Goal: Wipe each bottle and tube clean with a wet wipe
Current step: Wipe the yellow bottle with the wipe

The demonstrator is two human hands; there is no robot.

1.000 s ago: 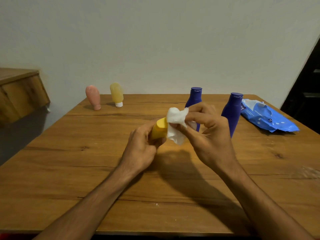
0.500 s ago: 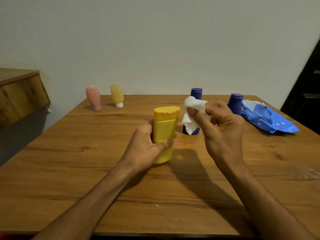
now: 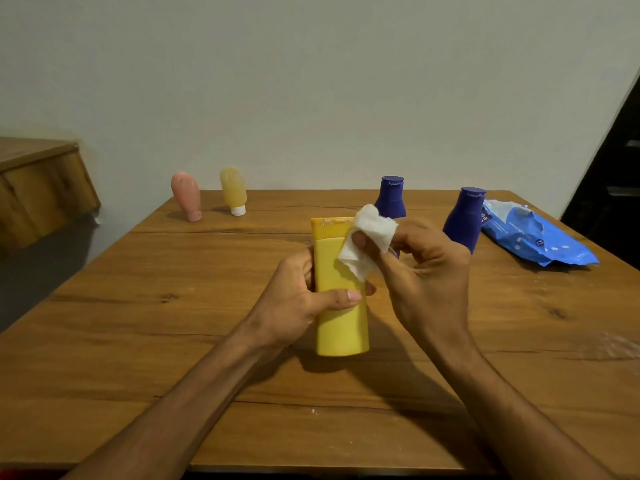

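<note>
Grips a flat yellow plastic tube (image 3: 341, 317) upright over the centre of the wooden table (image 3: 138, 341), left hand (image 3: 294, 306) curled round its middle. Pinches a crumpled white wet wipe (image 3: 370, 233) in the right hand (image 3: 426, 271), touching the tube's top corner at 1 o'clock. Behind, at 1 o'clock, a dark-blue plastic bottle (image 3: 390, 199); at 2 o'clock, a second dark-blue bottle (image 3: 464, 220).

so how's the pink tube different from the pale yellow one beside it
The pink tube has a matching pink cap; the pale yellow tube has a white one. The pink tube stands farther left and slightly nearer the camera than the pale yellow tube. Both stand cap-down near the far edge of the table.
</note>
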